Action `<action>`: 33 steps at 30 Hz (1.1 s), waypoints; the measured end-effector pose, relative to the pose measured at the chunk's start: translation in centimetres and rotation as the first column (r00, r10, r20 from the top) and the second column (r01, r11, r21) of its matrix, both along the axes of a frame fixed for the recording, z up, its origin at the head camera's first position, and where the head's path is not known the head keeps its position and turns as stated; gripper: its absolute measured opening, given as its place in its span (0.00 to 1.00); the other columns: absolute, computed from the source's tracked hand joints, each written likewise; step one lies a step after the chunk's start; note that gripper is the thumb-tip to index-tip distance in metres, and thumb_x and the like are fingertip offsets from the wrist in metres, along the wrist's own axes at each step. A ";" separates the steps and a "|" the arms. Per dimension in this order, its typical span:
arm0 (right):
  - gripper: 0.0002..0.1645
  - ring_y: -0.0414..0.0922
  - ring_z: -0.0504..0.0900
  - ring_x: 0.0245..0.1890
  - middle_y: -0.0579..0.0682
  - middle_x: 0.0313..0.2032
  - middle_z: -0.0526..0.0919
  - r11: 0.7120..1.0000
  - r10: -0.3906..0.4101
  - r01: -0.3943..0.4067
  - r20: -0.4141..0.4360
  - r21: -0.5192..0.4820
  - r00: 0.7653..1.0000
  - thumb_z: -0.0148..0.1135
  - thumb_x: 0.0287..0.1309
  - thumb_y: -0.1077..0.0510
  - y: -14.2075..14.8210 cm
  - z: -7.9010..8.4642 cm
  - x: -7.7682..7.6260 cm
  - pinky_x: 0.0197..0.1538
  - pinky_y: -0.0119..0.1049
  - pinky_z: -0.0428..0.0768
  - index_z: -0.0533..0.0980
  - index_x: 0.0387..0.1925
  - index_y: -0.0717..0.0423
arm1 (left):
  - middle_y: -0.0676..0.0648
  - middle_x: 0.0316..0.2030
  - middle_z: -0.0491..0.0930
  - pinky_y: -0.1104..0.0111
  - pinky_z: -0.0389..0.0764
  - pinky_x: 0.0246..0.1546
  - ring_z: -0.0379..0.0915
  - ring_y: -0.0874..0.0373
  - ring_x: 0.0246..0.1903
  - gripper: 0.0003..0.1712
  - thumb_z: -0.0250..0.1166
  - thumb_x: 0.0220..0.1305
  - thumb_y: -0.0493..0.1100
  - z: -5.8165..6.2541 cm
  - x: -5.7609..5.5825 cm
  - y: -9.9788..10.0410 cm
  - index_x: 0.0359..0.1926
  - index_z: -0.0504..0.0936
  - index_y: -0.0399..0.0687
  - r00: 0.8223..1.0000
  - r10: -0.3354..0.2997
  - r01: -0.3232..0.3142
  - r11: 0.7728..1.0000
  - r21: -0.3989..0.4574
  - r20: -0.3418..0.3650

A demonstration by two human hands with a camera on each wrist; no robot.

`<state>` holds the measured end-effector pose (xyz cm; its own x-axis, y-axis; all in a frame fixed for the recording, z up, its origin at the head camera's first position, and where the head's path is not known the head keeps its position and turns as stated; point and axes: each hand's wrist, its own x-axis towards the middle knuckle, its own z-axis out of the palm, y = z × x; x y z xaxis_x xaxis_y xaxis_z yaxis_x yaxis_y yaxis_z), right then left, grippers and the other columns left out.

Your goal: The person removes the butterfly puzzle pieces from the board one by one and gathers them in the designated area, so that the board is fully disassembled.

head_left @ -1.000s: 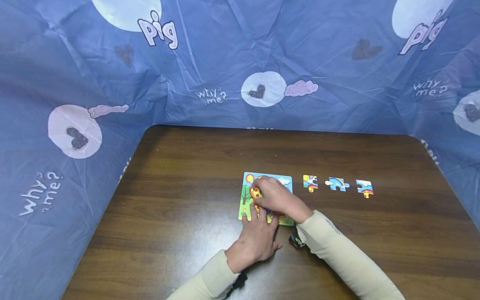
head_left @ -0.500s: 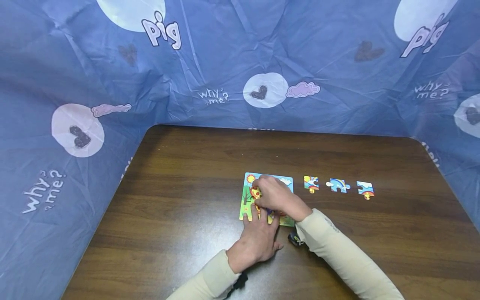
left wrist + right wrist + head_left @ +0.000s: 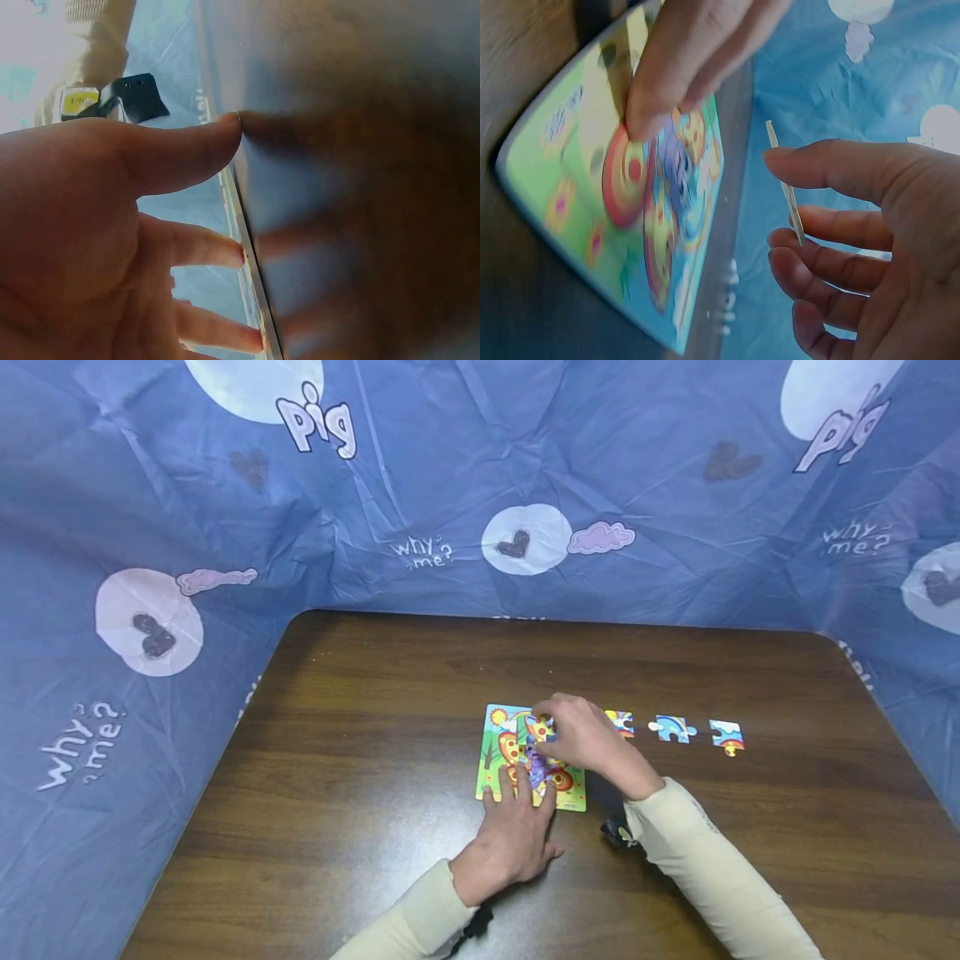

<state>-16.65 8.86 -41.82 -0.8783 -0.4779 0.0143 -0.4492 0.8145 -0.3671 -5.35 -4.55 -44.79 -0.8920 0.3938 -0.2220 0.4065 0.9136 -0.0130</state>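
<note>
A jigsaw puzzle board (image 3: pixel 489 777) with a butterfly picture, a sun and green ground lies on the table. The left hand (image 3: pixel 516 839) rests with spread, straight fingers on its near edge, the fingertips over the butterfly's lower part. Above the board's upper right, the right hand (image 3: pixel 588 739) pinches a puzzle piece (image 3: pixel 538 727), yellow with red spots and some green. In the right wrist view this thin piece (image 3: pixel 793 206) is seen edge-on between thumb and fingers, apart from the board (image 3: pixel 529 165). The left wrist view shows the left thumb (image 3: pixel 187 154) straight, close over the tabletop.
Right of the board, three loose puzzle pieces lie in a row: one (image 3: pixel 621 720) partly behind the right hand, a rainbow piece (image 3: pixel 673 729) and a cloud piece (image 3: pixel 726 735). Blue printed cloth (image 3: pixel 450 485) surrounds the brown wooden table (image 3: pixel 360 718).
The right hand has lifted from the board and moved right, with a puzzle piece showing in its fingers. More of the butterfly is uncovered. The left hand stays in place.
</note>
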 end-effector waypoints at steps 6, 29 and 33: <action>0.31 0.50 0.86 0.42 0.54 0.47 0.87 0.999 -0.040 0.040 -0.005 -0.012 0.999 0.79 0.45 0.52 2.3 0.5 0.3 0.45 0.49 0.84 0.82 0.53 0.58 | 0.32 0.70 0.64 0.44 0.77 0.59 0.61 0.33 0.70 0.49 0.63 0.58 0.72 0.0 -0.1 0.0 0.74 0.63 0.57 1.000 0.005 -0.005 1.000 -0.012 0.004; 0.27 0.54 0.83 0.43 0.58 0.43 0.83 0.998 -0.059 0.059 -0.043 -0.006 0.997 0.79 0.43 0.57 9.7 -0.4 2.1 0.45 0.53 0.81 0.83 0.48 0.61 | 0.32 0.70 0.64 0.45 0.77 0.59 0.61 0.33 0.70 0.48 0.64 0.58 0.71 -0.1 0.1 0.0 0.73 0.64 0.56 1.000 0.015 -0.015 1.000 0.010 -0.005; 0.28 0.55 0.83 0.44 0.58 0.43 0.83 0.998 -0.057 0.057 -0.030 0.002 0.998 0.79 0.43 0.57 10.5 -0.7 2.5 0.46 0.54 0.81 0.84 0.49 0.60 | 0.32 0.71 0.64 0.45 0.77 0.60 0.61 0.34 0.70 0.48 0.63 0.59 0.71 -0.1 0.0 0.1 0.73 0.63 0.56 1.000 0.013 -0.013 1.000 -0.002 0.005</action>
